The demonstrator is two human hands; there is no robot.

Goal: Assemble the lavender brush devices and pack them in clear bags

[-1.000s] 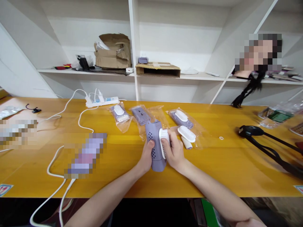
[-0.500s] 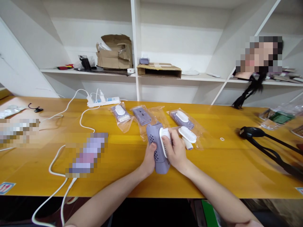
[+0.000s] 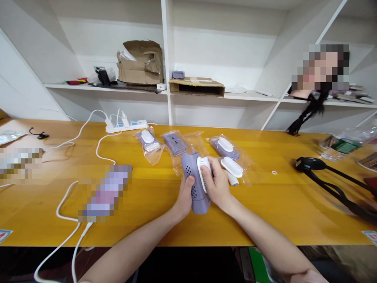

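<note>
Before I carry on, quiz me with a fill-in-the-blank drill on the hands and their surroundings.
1. The left hand holds a purple device dotted with small round ____.
2. The right hand grips a white bristled piece at the device's ____ side, as pictured.
3. The power strip lies to the ____ of the black strapped object.
4. The torn cardboard box stands on a white ____.

Missing words: holes; right; left; shelf.

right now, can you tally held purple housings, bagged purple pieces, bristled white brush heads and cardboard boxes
Held purple perforated housing: 1
Bagged purple pieces: 3
Bristled white brush heads: 2
Cardboard boxes: 2
Total: 8
</note>
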